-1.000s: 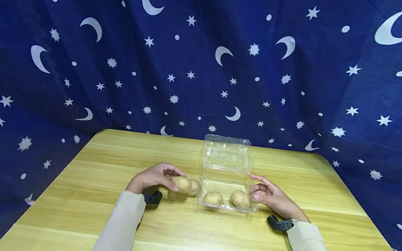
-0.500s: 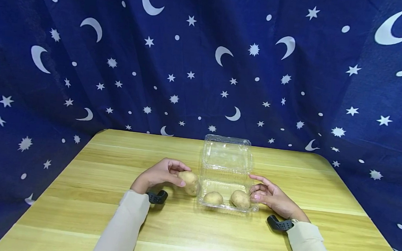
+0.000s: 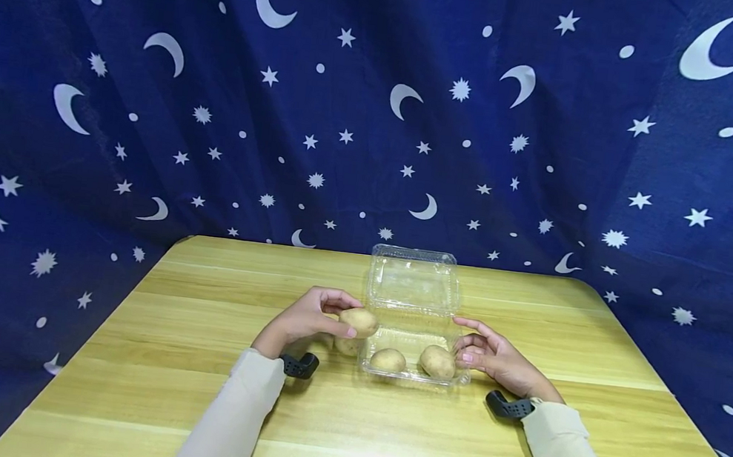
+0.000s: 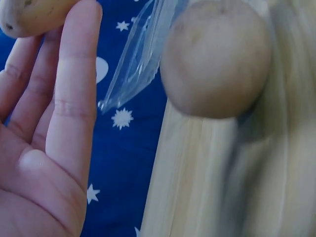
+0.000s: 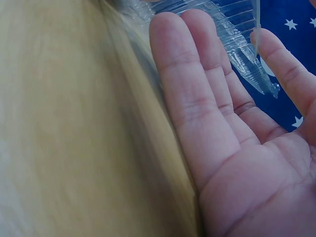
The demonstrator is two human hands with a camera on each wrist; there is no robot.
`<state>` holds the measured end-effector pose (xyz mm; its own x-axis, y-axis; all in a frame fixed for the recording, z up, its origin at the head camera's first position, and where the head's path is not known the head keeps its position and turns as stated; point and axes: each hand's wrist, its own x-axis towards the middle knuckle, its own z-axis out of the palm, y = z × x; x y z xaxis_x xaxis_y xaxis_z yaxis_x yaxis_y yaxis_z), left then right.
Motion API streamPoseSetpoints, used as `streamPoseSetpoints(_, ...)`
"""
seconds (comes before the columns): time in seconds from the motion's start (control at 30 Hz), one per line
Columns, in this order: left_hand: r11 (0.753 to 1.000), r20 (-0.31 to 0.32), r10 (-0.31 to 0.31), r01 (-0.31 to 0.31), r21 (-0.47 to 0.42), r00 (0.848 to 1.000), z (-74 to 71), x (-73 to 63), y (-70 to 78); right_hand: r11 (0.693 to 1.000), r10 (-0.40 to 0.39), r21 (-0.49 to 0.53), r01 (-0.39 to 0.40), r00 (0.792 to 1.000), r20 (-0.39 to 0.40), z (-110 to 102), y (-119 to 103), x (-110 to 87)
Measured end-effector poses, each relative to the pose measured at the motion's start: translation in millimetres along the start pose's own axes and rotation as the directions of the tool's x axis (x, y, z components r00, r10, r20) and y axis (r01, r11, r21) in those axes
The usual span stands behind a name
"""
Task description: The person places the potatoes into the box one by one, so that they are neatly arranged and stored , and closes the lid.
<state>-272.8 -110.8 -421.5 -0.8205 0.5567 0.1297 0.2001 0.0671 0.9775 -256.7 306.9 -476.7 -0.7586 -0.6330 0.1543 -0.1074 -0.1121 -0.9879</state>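
Observation:
My left hand [image 3: 312, 317] holds a potato [image 3: 359, 322] between thumb and fingers, over the left edge of a clear plastic clamshell box [image 3: 411, 378]. Below it, partly hidden behind the hand, another potato [image 3: 346, 346] lies on the table just left of the box; it shows large as a potato [image 4: 217, 59] in the left wrist view. Inside the box's base are two potatoes, one at left [image 3: 388, 360] and one at right [image 3: 437, 362]. My right hand [image 3: 503, 362] rests against the box's right side, its fingers [image 5: 180, 74] fairly straight in the right wrist view.
The box's hinged lid [image 3: 415, 280] stands raised toward the back of the wooden table [image 3: 189, 388]. A dark blue curtain [image 3: 352, 108] with moons and stars hangs behind the table. Each wrist wears a black camera strap.
My left hand has moved right and slightly up with its potato, from beside the other loose potato to over the box's left edge. The right hand and the box have stayed put.

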Motion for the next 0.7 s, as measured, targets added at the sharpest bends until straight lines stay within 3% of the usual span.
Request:
streamPoseSetpoints(0.33,0.999,-0.094,0.028,-0.026,0.023,0.995,17.3,8.5,-0.8,1.000,-0.005,0.002,0.005,1.000,-0.001,0,0,0.8)
streamPoseSetpoints(0.7,0.999,-0.101,0.013,-0.009,0.037,0.995,36.3,15.2,0.2,1.000,0.002,0.011,-0.002,1.000,0.005,-1,1,0.6)
